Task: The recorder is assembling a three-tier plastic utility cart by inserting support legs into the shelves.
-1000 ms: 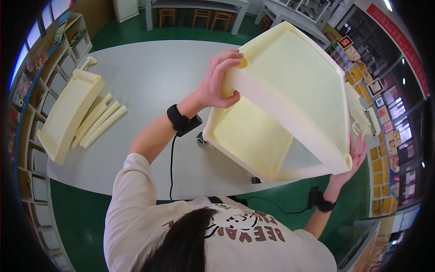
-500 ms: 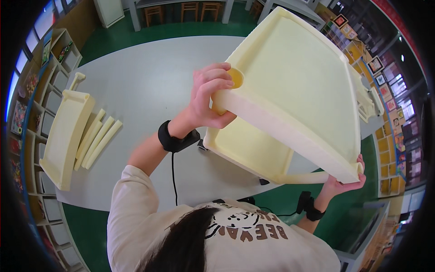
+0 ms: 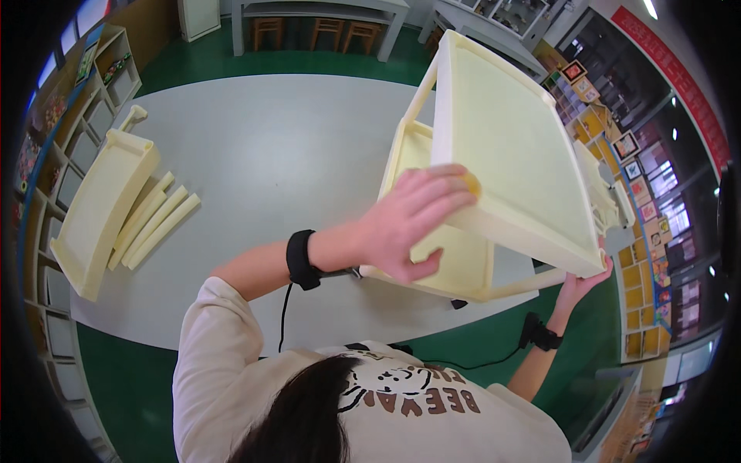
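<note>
A cream two-tier plastic cart leans at an angle over the table's right side. Its upper tray [image 3: 517, 131] tilts toward me. The lower tray [image 3: 444, 255] shows beneath, with small dark pieces like casters [image 3: 459, 303] at its underside. My left hand [image 3: 421, 212] lies over the upper tray's near left corner, fingertips on a round yellow opening, thumb spread away below. Any post behind that hand is hidden. My right hand [image 3: 584, 279] is closed round the near right corner, where a post [image 3: 532, 284] joins the trays.
On the table [image 3: 255, 154], at the left, lie a long cream tray [image 3: 104, 212] and several cream tubes [image 3: 158, 224]. Another cream piece [image 3: 133, 117] sits behind them. More white parts [image 3: 606, 185] are beyond the cart. Shelves [image 3: 73, 185] line the left side. A cable [image 3: 285, 316] hangs from my left wristband.
The upper tray has tilted and shifted, revealing a far left post. My left hand has moved right and down with that corner, its thumb now off the edge. My right hand keeps its corner.
</note>
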Action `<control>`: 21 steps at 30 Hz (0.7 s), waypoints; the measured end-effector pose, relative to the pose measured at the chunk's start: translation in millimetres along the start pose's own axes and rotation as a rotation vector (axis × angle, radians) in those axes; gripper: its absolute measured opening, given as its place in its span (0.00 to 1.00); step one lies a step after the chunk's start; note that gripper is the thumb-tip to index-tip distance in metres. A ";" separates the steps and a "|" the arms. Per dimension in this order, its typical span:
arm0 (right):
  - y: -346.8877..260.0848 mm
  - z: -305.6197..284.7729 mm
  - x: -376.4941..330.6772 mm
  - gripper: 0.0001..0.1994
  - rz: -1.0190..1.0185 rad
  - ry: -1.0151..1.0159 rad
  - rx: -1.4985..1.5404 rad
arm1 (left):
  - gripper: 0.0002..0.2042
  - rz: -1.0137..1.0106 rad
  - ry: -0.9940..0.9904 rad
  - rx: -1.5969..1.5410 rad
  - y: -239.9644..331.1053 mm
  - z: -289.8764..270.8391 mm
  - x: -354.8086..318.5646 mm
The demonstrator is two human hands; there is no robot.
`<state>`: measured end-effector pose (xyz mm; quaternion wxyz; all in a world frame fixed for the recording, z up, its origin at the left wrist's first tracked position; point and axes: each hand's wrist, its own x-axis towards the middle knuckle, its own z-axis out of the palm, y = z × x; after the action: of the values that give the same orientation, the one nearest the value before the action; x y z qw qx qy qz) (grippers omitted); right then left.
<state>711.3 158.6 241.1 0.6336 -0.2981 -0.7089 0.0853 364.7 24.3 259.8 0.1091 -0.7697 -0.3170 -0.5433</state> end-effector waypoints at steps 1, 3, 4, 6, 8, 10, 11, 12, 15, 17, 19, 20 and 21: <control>6.8 -4.7 4.1 0.30 -0.012 -0.007 0.002 | 0.29 -0.005 -0.058 -0.044 6.0 2.4 1.0; 19.8 -13.0 13.7 0.32 0.111 -0.078 -0.101 | 0.29 0.006 -0.058 -0.054 17.0 11.0 3.5; 25.4 -14.1 18.9 0.32 0.102 -0.084 -0.101 | 0.30 0.014 -0.071 -0.072 22.3 16.5 4.3; 36.9 -13.7 29.4 0.32 0.206 -0.121 -0.054 | 0.30 -0.002 -0.081 -0.037 36.3 23.5 7.6; 55.2 -23.5 41.4 0.32 0.158 -0.188 -0.082 | 0.31 -0.035 -0.109 -0.097 49.6 27.3 12.4; 67.2 -24.6 50.0 0.32 0.111 -0.260 -0.097 | 0.30 -0.041 -0.164 -0.091 62.4 28.8 17.8; 70.8 -22.4 52.5 0.31 0.079 -0.260 -0.152 | 0.30 -0.046 -0.224 -0.092 66.9 29.5 18.5; 75.3 -22.5 55.3 0.31 0.047 -0.257 -0.211 | 0.30 -0.050 -0.218 -0.085 69.1 33.5 18.4; 97.3 -31.7 66.7 0.30 0.057 -0.308 -0.218 | 0.28 0.079 -0.224 0.015 69.0 32.9 23.2; 110.7 -30.2 74.6 0.30 0.097 -0.312 -0.151 | 0.31 0.253 -0.210 -0.078 50.5 11.6 32.3; 120.2 -25.4 83.2 0.30 0.117 -0.316 -0.145 | 0.31 0.126 -0.176 0.159 -1.4 2.7 34.8; 126.9 -28.7 87.7 0.30 0.122 -0.302 -0.149 | 0.33 -0.047 -0.158 0.072 -23.9 -16.4 42.6; 131.3 -32.6 93.9 0.29 0.085 -0.282 -0.212 | 0.36 -0.051 -0.011 0.101 -62.5 -18.1 38.5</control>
<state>781.8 306.1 261.1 0.4887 -0.3779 -0.7825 0.0775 320.9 77.6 290.6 0.1321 -0.7576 -0.3643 -0.5252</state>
